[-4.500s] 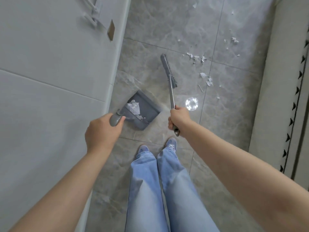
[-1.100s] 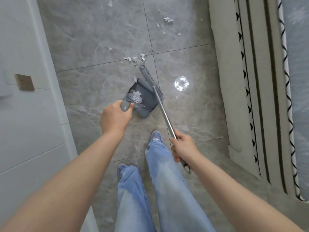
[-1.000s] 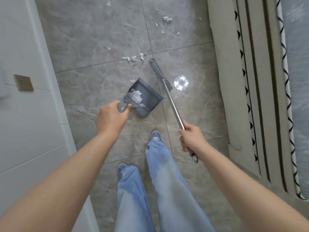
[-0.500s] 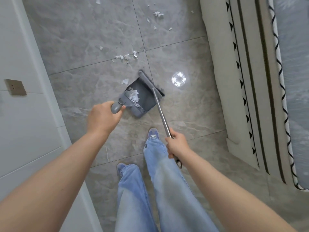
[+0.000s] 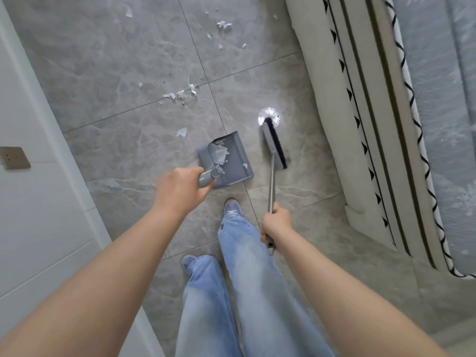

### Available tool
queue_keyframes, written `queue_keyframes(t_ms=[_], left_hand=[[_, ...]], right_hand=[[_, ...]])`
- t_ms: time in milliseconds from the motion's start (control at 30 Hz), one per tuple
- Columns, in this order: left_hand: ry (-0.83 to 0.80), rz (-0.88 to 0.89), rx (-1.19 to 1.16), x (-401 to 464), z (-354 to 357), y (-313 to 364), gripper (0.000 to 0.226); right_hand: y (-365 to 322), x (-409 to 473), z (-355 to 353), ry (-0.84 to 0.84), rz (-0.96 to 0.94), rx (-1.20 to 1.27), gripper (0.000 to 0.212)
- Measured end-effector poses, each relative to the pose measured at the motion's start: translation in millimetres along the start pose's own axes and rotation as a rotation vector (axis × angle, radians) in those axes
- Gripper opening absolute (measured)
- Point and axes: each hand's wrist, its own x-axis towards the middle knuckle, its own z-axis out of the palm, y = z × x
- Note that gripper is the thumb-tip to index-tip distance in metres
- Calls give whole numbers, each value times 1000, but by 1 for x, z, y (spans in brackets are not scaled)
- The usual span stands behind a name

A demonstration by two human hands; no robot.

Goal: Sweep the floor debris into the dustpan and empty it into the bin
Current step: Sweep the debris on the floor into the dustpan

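Note:
My left hand (image 5: 180, 191) grips the grey handle of a dark grey dustpan (image 5: 235, 161), which sits low over the tiled floor with white paper scraps (image 5: 219, 152) inside it. My right hand (image 5: 277, 224) holds the metal pole of a broom, and its brush head (image 5: 274, 146) rests on the floor just right of the dustpan, apart from it. One paper scrap (image 5: 182, 132) lies just left of the pan's mouth. A cluster of scraps (image 5: 180, 95) lies farther out, and more scraps (image 5: 222, 24) are scattered at the far end. No bin is in view.
A white wall (image 5: 38, 176) with a brass socket plate (image 5: 14, 157) runs along the left. A bed (image 5: 386, 124) with a beige frame and patterned cover fills the right. My legs in blue jeans and shoes (image 5: 231, 208) stand just behind the dustpan. A bright light reflection (image 5: 269, 115) marks the floor.
The broom head has swung out of the dustpan's mouth to the right and now lies beside the pan. The dustpan has turned slightly; a small scrap now lies inside near its right edge.

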Motion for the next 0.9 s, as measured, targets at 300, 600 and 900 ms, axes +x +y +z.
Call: queue_keyframes(t_ms=[300,600,900], left_hand=[[-31,-28,-39,-4,-7,-9,41],[121,-234,-117,-54,-47,-75,50],[178,-392,-187,-67,-85,-164,43]], right_hand=[[25,-71,46,-254,-25,336,36],[-28,-86,37,-287,-218,220,49],[-119,-97,69,-244,-335,-3,40]])
